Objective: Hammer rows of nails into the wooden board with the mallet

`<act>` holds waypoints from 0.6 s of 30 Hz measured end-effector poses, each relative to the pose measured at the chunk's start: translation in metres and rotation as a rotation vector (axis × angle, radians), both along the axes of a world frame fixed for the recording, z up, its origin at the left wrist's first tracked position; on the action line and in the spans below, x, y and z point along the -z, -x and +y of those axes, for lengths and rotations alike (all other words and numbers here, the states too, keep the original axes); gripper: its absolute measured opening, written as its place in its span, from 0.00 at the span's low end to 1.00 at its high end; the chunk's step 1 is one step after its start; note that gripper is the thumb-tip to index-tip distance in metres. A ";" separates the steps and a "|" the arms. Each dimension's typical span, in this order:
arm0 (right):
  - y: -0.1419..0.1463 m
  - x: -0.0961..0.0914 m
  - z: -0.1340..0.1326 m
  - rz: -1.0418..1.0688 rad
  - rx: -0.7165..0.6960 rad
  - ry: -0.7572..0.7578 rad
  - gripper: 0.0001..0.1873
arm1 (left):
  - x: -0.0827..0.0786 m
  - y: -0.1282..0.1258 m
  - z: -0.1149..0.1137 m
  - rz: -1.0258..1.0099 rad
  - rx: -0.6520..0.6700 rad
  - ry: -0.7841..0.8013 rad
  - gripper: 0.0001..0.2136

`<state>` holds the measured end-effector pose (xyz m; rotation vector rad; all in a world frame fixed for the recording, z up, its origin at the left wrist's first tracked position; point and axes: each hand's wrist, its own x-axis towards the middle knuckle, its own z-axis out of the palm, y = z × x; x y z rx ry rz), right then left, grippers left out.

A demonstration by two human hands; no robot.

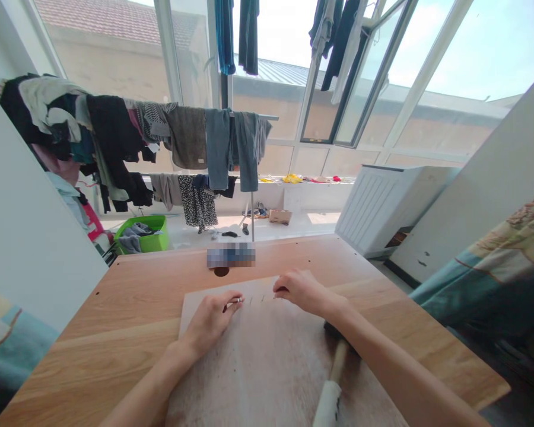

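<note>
No legible text (only a blurred patch [231, 255] on the table [129, 296])

— Where are the hands?
— Both on a pale board [258, 367] lying on the wooden bench [129, 308]. The left hand [211, 320] pinches a small metal pin [239, 300] in its fingers; the right hand [305, 292] curls at the board's far edge.
— Anything else?
— A hammer [333, 379] under the right forearm, and a clothes rack [196, 136] beyond.

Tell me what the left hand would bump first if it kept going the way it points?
Probably the small nails standing in the board just ahead of the left hand; depth is hard to judge.
</note>
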<state>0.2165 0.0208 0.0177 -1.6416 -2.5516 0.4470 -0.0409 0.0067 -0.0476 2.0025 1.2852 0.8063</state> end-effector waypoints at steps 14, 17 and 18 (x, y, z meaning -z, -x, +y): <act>0.029 0.001 -0.006 0.213 -0.084 -0.029 0.11 | 0.002 -0.034 0.004 -0.065 0.047 -0.024 0.12; 0.021 -0.009 -0.017 0.354 -0.089 -0.003 0.10 | -0.013 -0.023 -0.008 -0.033 0.092 -0.151 0.13; 0.016 -0.013 -0.022 0.398 -0.091 0.012 0.12 | -0.018 -0.017 -0.013 0.000 0.101 -0.235 0.15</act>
